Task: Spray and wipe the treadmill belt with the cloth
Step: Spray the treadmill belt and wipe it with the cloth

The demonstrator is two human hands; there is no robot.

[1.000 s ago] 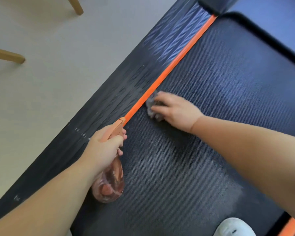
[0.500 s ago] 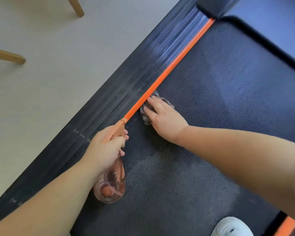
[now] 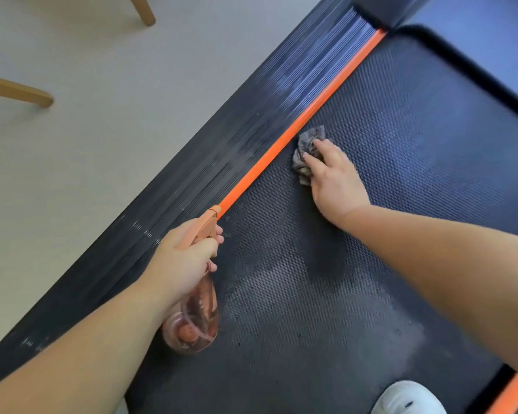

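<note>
The black textured treadmill belt [image 3: 401, 144] runs diagonally, with darker damp patches near its middle and lower part. My right hand [image 3: 332, 180] presses a crumpled grey cloth [image 3: 307, 150] flat on the belt, close to the orange side stripe [image 3: 311, 115]. My left hand [image 3: 183, 258] grips an orange spray bottle [image 3: 195, 315] by its trigger head, nozzle pointing up along the stripe; its clear tinted body hangs below my fist over the belt's left edge.
A ribbed black side rail [image 3: 222, 150] borders the belt on the left, with pale floor [image 3: 102, 115] beyond it. Two wooden furniture legs [image 3: 18, 91] stand on the floor at upper left. A white shoe [image 3: 407, 398] rests on the belt at the bottom right.
My right hand has slid the cloth further up the belt along the orange stripe. The left hand and bottle have stayed in about the same place.
</note>
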